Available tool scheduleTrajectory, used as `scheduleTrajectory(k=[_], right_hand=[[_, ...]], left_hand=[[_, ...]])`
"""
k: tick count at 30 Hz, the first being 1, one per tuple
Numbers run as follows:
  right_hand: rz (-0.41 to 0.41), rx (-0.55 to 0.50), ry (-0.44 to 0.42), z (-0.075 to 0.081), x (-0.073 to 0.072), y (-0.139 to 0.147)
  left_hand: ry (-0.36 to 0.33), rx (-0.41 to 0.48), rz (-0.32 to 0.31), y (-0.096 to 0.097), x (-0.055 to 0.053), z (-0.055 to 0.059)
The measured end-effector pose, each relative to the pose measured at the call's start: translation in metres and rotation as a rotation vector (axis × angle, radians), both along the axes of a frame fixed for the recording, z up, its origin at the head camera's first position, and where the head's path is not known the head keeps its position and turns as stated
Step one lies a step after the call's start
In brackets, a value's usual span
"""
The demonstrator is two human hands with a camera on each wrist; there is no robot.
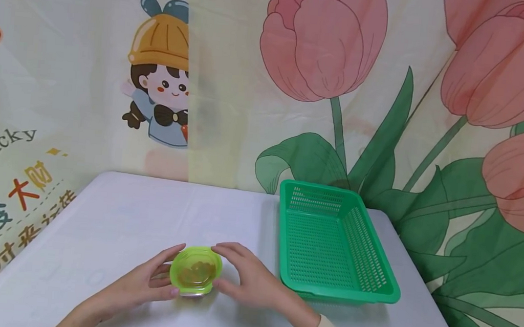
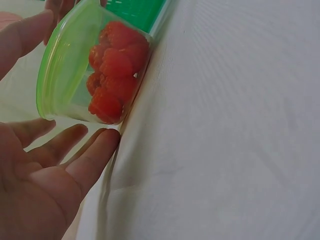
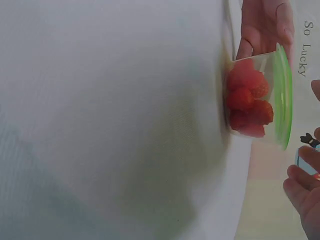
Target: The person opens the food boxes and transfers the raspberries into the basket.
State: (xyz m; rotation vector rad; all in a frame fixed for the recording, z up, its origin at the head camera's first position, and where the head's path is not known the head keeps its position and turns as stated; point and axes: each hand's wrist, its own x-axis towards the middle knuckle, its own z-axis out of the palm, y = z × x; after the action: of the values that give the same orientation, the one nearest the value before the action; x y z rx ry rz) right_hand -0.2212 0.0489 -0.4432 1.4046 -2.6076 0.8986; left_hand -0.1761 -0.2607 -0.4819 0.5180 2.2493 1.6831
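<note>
A small clear plastic tub [image 3: 270, 100] with a translucent green lid [image 1: 195, 268] stands upright on the white-covered table [image 1: 147, 211]. Through its side show several red, bumpy, raspberry-like pieces [image 2: 117, 70]. In the head view my left hand [image 1: 149, 278] is at the tub's left side, thumb and fingers spread around it, fingertips close to its wall. At the right side my right hand [image 1: 250, 280] has its fingers loosely bent, fingertips near the lid's edge. A gap shows between the right fingers [image 3: 300, 182] and the lid in the right wrist view.
A green perforated plastic basket [image 1: 344, 294] stands to the right on the table, beyond my right hand. Behind the table hangs a cloth printed with tulips [image 1: 326, 45] and a cartoon figure [image 1: 163, 73].
</note>
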Motion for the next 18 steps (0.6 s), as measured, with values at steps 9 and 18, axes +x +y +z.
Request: scheduleTrajectory(k=[9, 18], right_hand=[[0.038, 0.033, 0.031, -0.005, -0.002, 0.0], [0.066, 0.048, 0.066, -0.011, -0.001, -0.001]], left_hand=[[-0.023, -0.002, 0.008, 0.0, -0.001, -0.001], [-0.019, -0.01, 0.017, 0.003, -0.001, -0.001]])
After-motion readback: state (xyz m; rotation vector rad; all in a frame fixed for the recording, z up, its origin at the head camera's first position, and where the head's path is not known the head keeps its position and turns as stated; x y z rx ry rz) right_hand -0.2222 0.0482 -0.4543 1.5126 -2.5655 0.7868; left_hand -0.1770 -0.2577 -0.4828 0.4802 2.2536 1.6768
